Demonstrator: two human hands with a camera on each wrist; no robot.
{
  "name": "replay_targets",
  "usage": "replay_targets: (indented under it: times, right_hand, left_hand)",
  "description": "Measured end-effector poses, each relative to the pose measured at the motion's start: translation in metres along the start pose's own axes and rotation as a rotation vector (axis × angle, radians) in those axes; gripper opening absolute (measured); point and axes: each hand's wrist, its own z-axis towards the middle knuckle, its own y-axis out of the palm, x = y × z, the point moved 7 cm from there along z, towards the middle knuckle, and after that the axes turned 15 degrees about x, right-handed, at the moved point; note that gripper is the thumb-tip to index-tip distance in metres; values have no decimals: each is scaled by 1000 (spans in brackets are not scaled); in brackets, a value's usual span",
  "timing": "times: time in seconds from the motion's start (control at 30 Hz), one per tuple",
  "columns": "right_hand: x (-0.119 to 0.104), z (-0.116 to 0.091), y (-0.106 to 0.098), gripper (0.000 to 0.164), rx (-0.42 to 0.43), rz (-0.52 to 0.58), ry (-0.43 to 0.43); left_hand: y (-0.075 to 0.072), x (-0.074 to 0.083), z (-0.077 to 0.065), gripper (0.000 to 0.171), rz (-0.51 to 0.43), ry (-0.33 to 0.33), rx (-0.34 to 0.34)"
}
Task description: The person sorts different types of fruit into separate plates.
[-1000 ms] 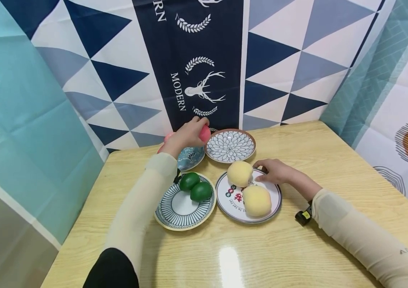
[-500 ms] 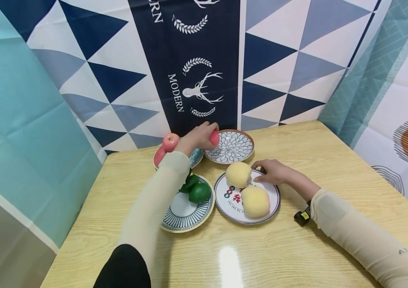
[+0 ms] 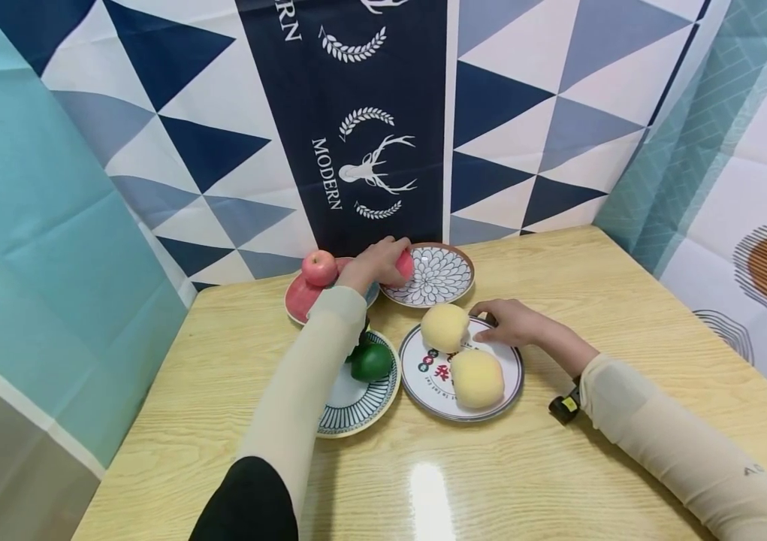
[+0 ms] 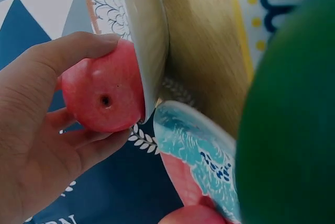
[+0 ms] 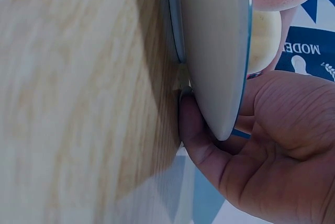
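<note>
My left hand (image 3: 375,264) grips a pinkish-red apple (image 4: 104,85), thumb on one side and fingers on the other. The apple is at the left rim of a brown-edged plate with a flower-petal pattern (image 3: 440,276). My right hand (image 3: 517,321) pinches the right rim of a white plate with red characters (image 3: 420,385); in the right wrist view a finger (image 5: 201,140) lies beneath the rim. On that plate sit two pale yellow peaches (image 3: 445,327), one showing a pink side in the right wrist view.
Behind my left wrist, a pink-and-teal plate (image 3: 298,300) bears another apple (image 3: 319,268). A striped plate (image 3: 352,421) holds a dark green fruit (image 3: 371,362), partly covered by my left sleeve. A patterned cloth (image 3: 356,98) hangs behind the wooden table (image 3: 221,361).
My left hand has moved right with the apple, from over the pink-and-teal plate to the petal-patterned plate, uncovering the other apple. My right hand stays at its plate rim.
</note>
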Motion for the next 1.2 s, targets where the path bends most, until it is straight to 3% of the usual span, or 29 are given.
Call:
replay_targets:
  times: [0.33, 0.73, 0.97, 1.2]
  right_hand:
    - [0, 0, 1, 46, 0, -1, 4]
    - [1, 1, 0, 46, -7, -10, 4]
    - [1, 0, 1, 45, -3, -6, -18]
    - [0, -1, -1, 45, -2, 0, -4]
  left_hand:
    - [5, 7, 1, 65, 44, 55, -3]
    - [10, 10, 2, 74, 5, 50, -42]
    - [15, 9, 0, 82, -24, 2, -66]
    - [5, 15, -2, 82, 29, 79, -46]
